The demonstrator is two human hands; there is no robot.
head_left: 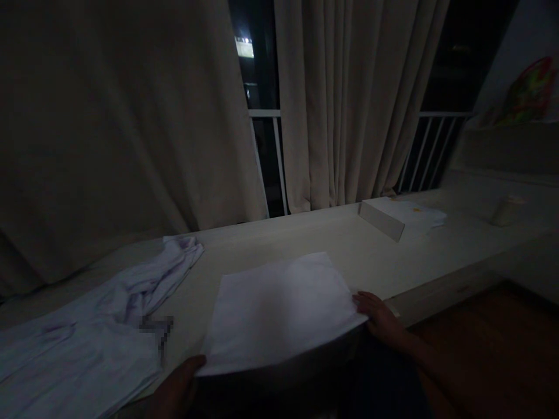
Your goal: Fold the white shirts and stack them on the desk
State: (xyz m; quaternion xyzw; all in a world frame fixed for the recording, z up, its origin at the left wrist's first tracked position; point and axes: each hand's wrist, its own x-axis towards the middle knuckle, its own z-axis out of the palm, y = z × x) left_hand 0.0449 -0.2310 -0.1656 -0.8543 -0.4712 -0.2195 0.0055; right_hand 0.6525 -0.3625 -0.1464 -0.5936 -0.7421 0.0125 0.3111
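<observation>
A flat, roughly rectangular white cloth lies across the near edge of the pale counter, its front edge hanging slightly over. My left hand is closed at its near left corner, only partly in view at the bottom. At the right corner, my right hand grips the cloth's edge with bent fingers. To the left, rumpled white garments are heaped along the counter. Dim light hides the undersides of both hands.
The counter runs below beige curtains and a railed window. Toward the right back stand a low open box beside white folded stuff and a pale cup-like container. Dark brown floor shows at lower right.
</observation>
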